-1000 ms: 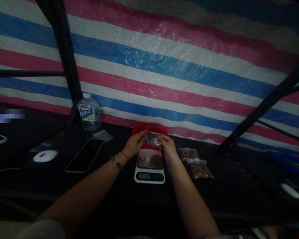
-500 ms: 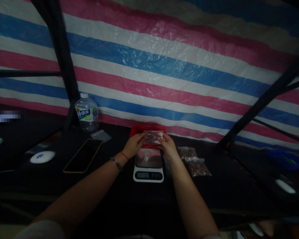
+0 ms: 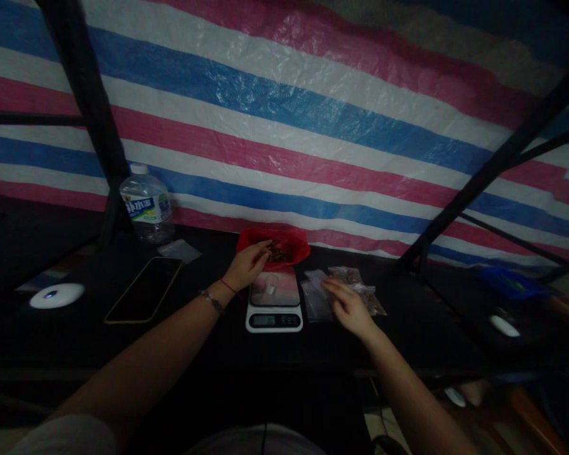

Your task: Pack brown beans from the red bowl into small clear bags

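Note:
My left hand reaches over the near left rim of a red plastic-lined container of small brown pieces. Its fingers stretch forward, with nothing visible in them. Below it stands a white digital kitchen scale, a small clear object on its plate. Right of the scale, my right hand has its fingers extended at the edge of clear plastic bags lying flat; no firm grip shows. Behind and beyond that hand lie two filled zip bags of brown pieces, partly covered by it.
Left of my arm lie a phone, a small clear bag and a white rounded device. A large clear bottle stands by a black frame post. A striped plastic sheet hangs behind the black table.
Both hands held a clear bag over the red container. My right hand has moved right and down to the bags beside the scale; my left stays by the container. The view shifted slightly.

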A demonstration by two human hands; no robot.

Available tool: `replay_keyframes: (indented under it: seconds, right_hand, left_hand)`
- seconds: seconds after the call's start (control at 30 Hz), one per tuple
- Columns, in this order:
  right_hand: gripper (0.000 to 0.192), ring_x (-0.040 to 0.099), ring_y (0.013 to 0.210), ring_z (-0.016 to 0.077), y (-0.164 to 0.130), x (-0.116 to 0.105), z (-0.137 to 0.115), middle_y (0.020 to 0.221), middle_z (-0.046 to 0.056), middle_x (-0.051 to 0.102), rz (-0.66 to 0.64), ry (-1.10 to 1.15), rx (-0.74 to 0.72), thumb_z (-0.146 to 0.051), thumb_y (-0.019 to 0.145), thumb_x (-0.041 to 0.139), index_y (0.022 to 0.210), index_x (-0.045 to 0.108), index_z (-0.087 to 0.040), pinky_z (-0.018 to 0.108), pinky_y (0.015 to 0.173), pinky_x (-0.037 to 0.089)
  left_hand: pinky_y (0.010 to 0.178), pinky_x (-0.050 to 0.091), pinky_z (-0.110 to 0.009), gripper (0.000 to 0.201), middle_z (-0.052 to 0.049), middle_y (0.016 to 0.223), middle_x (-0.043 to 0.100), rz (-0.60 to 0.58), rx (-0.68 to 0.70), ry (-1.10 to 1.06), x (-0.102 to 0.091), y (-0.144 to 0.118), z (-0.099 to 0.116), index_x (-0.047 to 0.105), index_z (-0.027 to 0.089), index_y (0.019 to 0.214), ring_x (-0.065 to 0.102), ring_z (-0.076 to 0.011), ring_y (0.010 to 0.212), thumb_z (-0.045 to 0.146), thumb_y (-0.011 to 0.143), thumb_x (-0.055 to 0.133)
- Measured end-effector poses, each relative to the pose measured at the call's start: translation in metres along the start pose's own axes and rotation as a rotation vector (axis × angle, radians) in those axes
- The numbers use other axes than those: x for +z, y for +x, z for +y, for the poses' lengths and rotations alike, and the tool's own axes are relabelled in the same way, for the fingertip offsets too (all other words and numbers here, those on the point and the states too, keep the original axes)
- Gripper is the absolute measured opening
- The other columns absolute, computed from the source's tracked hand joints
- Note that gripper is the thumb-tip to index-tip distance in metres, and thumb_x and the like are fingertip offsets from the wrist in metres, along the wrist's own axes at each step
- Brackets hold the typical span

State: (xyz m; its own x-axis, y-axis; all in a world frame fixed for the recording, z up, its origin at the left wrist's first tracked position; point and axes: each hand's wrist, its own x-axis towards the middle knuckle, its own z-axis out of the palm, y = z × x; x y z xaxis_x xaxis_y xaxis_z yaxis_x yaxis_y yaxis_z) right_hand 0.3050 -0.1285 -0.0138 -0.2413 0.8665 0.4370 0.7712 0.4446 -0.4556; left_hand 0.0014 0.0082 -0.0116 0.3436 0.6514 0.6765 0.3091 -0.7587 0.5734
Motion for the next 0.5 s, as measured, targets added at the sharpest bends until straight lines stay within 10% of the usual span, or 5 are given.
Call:
replay_keyframes:
  seconds: [0.1,0.27,0.5]
  right_hand:
    - [0.034,0.051,0.123,0.0276,-0.012,0.009,-0.005,0.121,0.009,0.065,-0.226,-0.158,-0.026,-0.032,0.084,0.057,0.115,0.067,-0.024,0.05,0.106,0.039]
    - [0.042,0.043,0.13,0.0251,0.011,0.021,-0.018,0.138,0.01,0.052,-0.072,-0.26,0.034,-0.036,0.094,0.041,0.131,0.055,-0.022,0.047,0.11,0.033]
    - [0.059,0.02,0.144,0.0286,0.022,0.058,-0.004,0.155,0.007,0.026,-0.362,-0.335,0.237,-0.049,0.095,0.033,0.148,0.029,-0.024,0.052,0.114,0.02]
  left_hand:
    - [0.087,0.053,-0.034,0.038,-0.008,0.104,0.07,0.004,-0.01,0.021,0.0,-0.001,0.003,0.056,0.016,0.124,0.067,-0.018,0.092,0.03,0.091,0.046]
    - [0.085,0.054,-0.034,0.035,-0.009,0.104,0.07,0.007,-0.004,0.037,-0.001,-0.002,0.002,0.06,0.015,0.119,0.067,-0.0188,0.092,0.031,0.091,0.045]
    - [0.087,0.054,-0.034,0.033,-0.008,0.104,0.07,0.011,0.027,0.058,-0.002,-0.002,0.0,0.062,0.016,0.115,0.067,-0.0183,0.094,0.029,0.092,0.043]
